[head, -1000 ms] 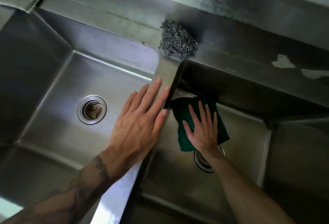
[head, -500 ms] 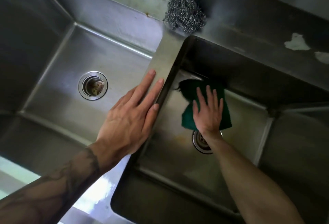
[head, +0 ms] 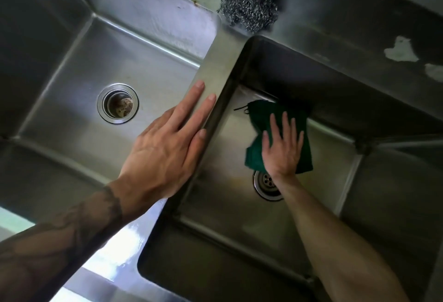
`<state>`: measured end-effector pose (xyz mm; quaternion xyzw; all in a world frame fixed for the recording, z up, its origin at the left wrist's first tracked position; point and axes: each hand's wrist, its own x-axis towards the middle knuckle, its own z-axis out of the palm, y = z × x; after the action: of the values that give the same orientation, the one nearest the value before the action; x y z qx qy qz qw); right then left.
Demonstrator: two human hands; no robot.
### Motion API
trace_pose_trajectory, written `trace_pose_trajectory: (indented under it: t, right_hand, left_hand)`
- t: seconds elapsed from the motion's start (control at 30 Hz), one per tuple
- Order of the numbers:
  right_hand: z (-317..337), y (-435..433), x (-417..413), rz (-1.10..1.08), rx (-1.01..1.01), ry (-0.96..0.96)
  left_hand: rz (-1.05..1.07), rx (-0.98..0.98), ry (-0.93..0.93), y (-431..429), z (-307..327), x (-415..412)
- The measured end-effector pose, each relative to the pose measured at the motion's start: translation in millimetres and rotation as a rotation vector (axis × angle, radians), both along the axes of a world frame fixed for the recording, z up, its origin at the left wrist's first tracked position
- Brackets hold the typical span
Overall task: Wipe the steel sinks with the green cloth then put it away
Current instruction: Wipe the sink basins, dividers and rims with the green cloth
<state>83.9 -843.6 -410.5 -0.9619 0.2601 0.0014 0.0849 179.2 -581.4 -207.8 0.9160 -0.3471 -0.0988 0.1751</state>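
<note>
Two steel sinks sit side by side: the left sink [head: 79,66] and the right sink [head: 230,220], split by a flat steel divider [head: 220,61]. A dark green cloth [head: 257,117] lies on the right sink's floor near its back wall. My right hand [head: 282,145] presses flat on the cloth with fingers spread and straight. My left hand [head: 167,143] rests flat on the divider, fingers straight, holding nothing. The right hand and cloth partly cover the right drain [head: 266,186].
A ball of steel wool [head: 249,6] sits on the back ledge above the divider. The left drain [head: 118,103] lies open in the left sink's floor. White patches [head: 400,49] mark the back ledge at right. A bright front rim [head: 115,249] runs below.
My right hand has slid the green cloth a little to the right along the sink floor near the back wall. The view has shifted downward. My left hand stays on the divider.
</note>
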Motion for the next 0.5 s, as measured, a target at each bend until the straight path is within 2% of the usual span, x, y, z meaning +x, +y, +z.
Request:
trace_pose_trajectory:
  t: [0.13, 0.23, 0.33, 0.5]
  right_hand:
    - [1, 34, 16, -0.128, 0.012, -0.012]
    - [1, 74, 30, 0.067, 0.019, -0.026]
    - [-1, 53, 30, 0.239, 0.029, -0.057]
    - [2, 18, 39, 0.090, -0.002, 0.009]
  left_hand:
    - [0.003, -0.007, -0.002, 0, -1, 1]
    - [-0.005, -0.013, -0.010, -1, -2, -1]
    - [-0.005, -0.012, -0.015, 0, -1, 0]
    - [-0.010, -0.006, -0.009, -1, 0, -1]
